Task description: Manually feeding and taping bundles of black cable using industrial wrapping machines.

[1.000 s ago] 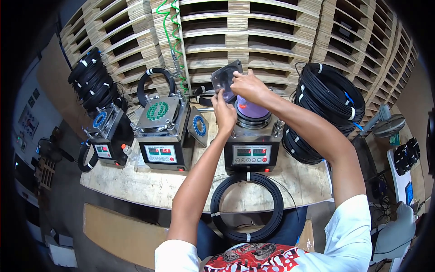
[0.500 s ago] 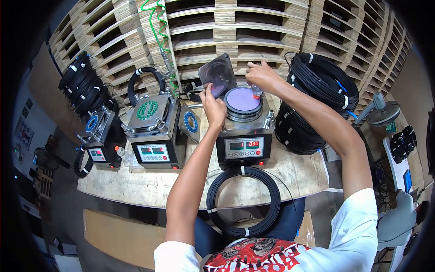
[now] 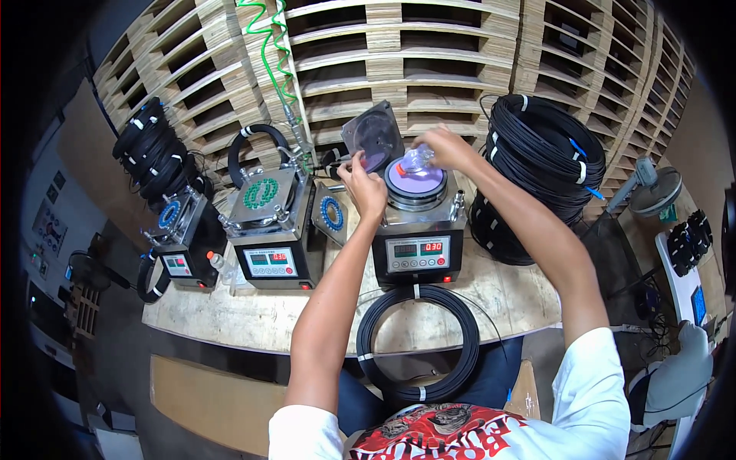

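Note:
In my right hand (image 3: 443, 147) is a clear squeeze bottle (image 3: 418, 157) with an orange-red cap. The bottle is tipped on its side, its cap low over a round purple polishing pad (image 3: 425, 185). The pad tops the polishing machine (image 3: 383, 277) in front of me, which has a lit red display. With bent fingers my left hand (image 3: 366, 189) grips the lower left edge of a square metal fixture plate (image 3: 377, 126), which stands tilted up behind the pad. Part of its underside reflects purple. Whether cable ends sit in the plate is too small to tell.
Two more polishing machines stand left, one with green connectors (image 3: 261, 193), one with blue (image 3: 169, 215). Another blue-ringed plate (image 3: 331, 213) leans between machines. A black cable coil (image 3: 469, 341) overhangs the front edge; stacked coils (image 3: 529, 157) stand right. A capped bottle (image 3: 216, 261) stands left.
My right hand has brought the bottle left and tipped it, moving its cap from the pad's right edge across toward the middle. My left hand and the plate stay nearly the same.

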`<move>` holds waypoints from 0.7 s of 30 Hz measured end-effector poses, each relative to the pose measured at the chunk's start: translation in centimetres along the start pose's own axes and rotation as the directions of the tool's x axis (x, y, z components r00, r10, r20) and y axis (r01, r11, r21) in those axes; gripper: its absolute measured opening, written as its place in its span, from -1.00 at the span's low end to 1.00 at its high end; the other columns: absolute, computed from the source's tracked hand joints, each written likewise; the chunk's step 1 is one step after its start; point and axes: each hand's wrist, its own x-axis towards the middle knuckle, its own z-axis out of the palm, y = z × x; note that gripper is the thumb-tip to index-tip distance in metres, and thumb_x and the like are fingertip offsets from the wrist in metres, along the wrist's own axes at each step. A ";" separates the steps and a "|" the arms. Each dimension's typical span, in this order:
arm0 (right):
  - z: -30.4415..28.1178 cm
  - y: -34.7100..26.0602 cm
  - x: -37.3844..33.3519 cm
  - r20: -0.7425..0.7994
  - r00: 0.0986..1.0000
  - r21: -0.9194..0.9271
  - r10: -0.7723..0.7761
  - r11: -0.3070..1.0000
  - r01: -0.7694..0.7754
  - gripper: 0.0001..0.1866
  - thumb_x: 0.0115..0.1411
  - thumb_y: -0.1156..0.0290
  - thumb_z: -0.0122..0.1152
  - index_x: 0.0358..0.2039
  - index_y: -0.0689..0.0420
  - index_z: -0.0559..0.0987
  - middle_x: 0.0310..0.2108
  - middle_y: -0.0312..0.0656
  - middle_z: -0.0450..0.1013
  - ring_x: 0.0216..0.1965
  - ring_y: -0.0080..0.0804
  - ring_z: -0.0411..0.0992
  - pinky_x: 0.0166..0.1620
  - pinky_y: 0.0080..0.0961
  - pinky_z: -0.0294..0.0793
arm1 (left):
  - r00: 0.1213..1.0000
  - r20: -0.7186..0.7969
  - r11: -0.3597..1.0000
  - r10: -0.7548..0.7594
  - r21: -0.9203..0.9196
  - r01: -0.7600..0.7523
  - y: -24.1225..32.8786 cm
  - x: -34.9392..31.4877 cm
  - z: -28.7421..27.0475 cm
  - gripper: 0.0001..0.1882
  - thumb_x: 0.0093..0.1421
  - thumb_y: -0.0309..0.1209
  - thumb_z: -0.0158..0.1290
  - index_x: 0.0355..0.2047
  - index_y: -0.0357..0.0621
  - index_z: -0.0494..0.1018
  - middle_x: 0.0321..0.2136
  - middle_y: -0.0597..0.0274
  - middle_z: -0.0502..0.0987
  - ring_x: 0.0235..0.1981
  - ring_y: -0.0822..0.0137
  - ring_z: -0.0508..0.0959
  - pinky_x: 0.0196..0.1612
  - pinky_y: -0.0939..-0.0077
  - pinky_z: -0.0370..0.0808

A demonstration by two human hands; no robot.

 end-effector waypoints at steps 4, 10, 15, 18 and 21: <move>2.0 6.5 -2.5 0.128 0.978 0.472 0.164 0.857 -0.206 -0.26 -0.08 0.49 0.49 0.18 0.14 0.46 0.17 -0.06 0.42 -0.10 -0.25 0.56 -0.02 -0.39 0.53 | 0.992 -0.114 0.997 -0.046 0.060 0.053 3.6 -0.9 0.7 -0.66 0.17 -0.34 0.12 -0.03 -0.04 0.47 -0.08 -0.04 0.33 -0.04 0.03 0.37 0.02 0.11 0.29; 2.5 0.4 -5.1 0.095 0.928 0.986 0.360 0.097 -0.139 -0.28 0.04 0.46 0.46 0.22 0.22 0.37 0.07 -0.09 0.44 0.03 -0.41 0.45 -0.03 -0.47 0.54 | 0.926 0.307 0.968 0.218 0.051 -0.245 4.8 0.3 -1.2 -0.56 0.21 0.00 0.14 -0.06 -0.02 0.61 -0.18 0.10 0.57 -0.03 0.06 0.40 0.11 0.19 0.23; 0.8 -3.4 -4.0 0.065 0.974 0.983 0.218 0.154 -0.100 -0.35 0.16 0.28 0.38 0.23 0.14 0.38 0.08 -0.11 0.45 0.10 -0.39 0.40 0.08 -0.41 0.46 | 0.813 0.575 0.789 0.092 -0.540 0.293 5.4 3.0 -3.8 -0.54 0.29 -0.16 0.15 -0.01 -0.33 0.53 -0.21 0.25 0.63 -0.22 0.54 0.53 -0.10 0.62 0.44; 1.1 -2.7 -3.8 -0.046 0.952 0.937 0.301 0.343 -0.063 -0.59 0.34 0.16 0.13 0.09 0.12 0.55 0.03 -0.15 0.51 0.01 -0.41 0.47 0.01 -0.43 0.47 | 0.887 0.452 0.785 0.094 -0.582 0.213 6.6 3.0 -6.2 -0.53 0.24 -0.19 0.22 -0.02 -0.36 0.50 -0.25 0.19 0.63 -0.26 0.54 0.57 -0.16 0.65 0.47; 4.8 0.1 -3.9 -0.394 0.819 0.780 0.418 0.623 0.057 -0.70 0.29 0.28 0.19 -0.07 0.20 0.62 -0.27 -0.10 0.61 -0.22 -0.45 0.55 -0.18 -0.53 0.50 | 0.965 0.260 0.745 -0.011 -0.642 0.182 5.6 2.2 -8.8 -0.52 0.23 -0.21 0.24 -0.06 -0.37 0.40 -0.27 0.14 0.62 -0.28 0.49 0.58 -0.22 0.61 0.51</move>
